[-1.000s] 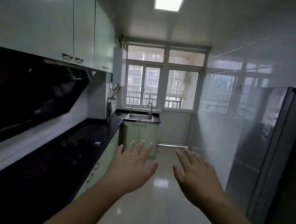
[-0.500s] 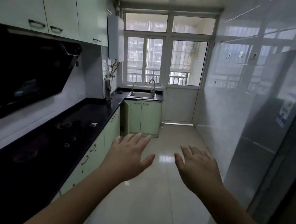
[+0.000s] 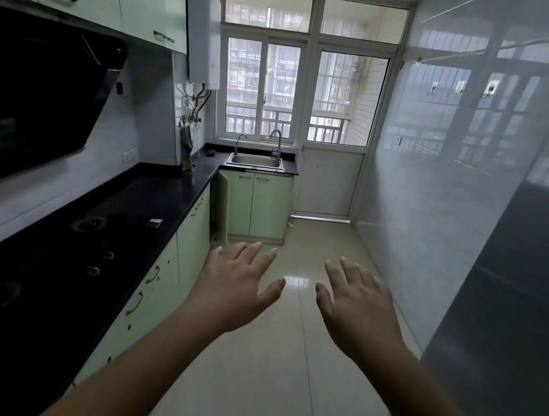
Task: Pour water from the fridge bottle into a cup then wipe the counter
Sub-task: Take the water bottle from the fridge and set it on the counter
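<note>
Hands: I'm holding my left hand (image 3: 236, 283) and right hand (image 3: 357, 304) out, fingers spread, gripping nothing | counter (image 3: 152, 195) sitting left | fridge (image 3: 520, 301) standing right

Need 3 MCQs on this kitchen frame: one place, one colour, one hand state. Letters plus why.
1. Where is the sink?
A. under the far window
B. beside the hob
C. on the right wall

2. What colour is the counter?
A. white
B. black
C. green

3. How are the left hand and right hand?
A. both holding a bottle
B. both fists
C. both open, empty

Key:
1 A, it sits below the end window.
2 B, the top is glossy black.
3 C, fingers spread over the floor, gripping nothing.
</note>
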The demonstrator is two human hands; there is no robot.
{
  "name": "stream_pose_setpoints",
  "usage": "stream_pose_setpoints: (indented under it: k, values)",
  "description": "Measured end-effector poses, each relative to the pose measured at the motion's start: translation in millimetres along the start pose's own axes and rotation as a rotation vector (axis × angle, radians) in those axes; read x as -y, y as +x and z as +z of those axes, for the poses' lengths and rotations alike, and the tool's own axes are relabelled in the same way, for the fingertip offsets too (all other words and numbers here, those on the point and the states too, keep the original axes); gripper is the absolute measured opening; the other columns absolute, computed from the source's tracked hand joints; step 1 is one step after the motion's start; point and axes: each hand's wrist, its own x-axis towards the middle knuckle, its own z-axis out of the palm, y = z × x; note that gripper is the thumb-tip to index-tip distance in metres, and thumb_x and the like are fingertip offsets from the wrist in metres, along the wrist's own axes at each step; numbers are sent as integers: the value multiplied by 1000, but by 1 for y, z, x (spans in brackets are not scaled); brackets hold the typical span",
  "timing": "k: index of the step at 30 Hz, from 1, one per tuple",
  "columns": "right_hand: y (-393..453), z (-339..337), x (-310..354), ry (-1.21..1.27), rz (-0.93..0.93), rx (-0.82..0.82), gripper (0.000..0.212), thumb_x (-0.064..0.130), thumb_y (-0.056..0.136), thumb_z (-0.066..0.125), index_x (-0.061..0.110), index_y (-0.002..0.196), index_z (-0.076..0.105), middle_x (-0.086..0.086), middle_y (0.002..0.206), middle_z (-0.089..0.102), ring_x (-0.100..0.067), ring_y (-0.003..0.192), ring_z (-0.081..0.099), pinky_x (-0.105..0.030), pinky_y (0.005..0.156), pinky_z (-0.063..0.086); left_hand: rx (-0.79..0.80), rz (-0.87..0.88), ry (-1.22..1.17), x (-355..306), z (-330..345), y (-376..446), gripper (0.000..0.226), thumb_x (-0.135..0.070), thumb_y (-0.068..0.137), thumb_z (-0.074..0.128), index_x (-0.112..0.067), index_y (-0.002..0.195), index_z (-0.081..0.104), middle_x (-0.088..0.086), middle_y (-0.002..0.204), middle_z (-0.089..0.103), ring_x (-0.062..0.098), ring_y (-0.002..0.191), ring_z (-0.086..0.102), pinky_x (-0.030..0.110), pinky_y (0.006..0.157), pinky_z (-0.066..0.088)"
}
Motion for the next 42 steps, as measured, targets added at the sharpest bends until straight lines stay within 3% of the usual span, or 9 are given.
stream_pose_setpoints:
  k: [2,6,14,34,42]
  values:
    - [24,9,10,3,5,13,55,49,102,18,29,153,13,0,161,15,-16,147,13,-36,117,14,13,16,-4,18,8,21,81,-73,83,-2,-37,154,8,-6,163,15,15,150,11,46,120,13]
    - [62,20,20,-6,34,25,56,48,102,18,28,153,12,-1,162,13,-17,148,11,-36,117,13,12,59,-33,40,22,63,67,-67,95,15,-36,155,7,-4,164,15,16,150,9,46,120,10]
    - [119,43,-2,-46,117,33,55,48,102,19,28,153,14,-1,162,13,-18,147,12,-37,116,14,41,141,-54,43,53,135,67,-66,96,16,-37,155,4,-5,164,12,16,150,7,46,121,8]
    - [278,104,-189,-69,310,51,56,48,101,21,27,153,16,-2,160,19,-20,146,16,-39,117,18,74,375,-62,-79,132,372,66,-63,97,19,-34,155,10,-5,163,18,15,149,12,44,121,10]
    - [314,115,-241,-123,403,82,54,45,101,21,25,151,20,-2,159,20,-21,144,18,-41,117,17,111,480,-68,-109,171,444,74,-68,89,6,-35,155,10,-5,163,17,17,150,11,43,121,10]
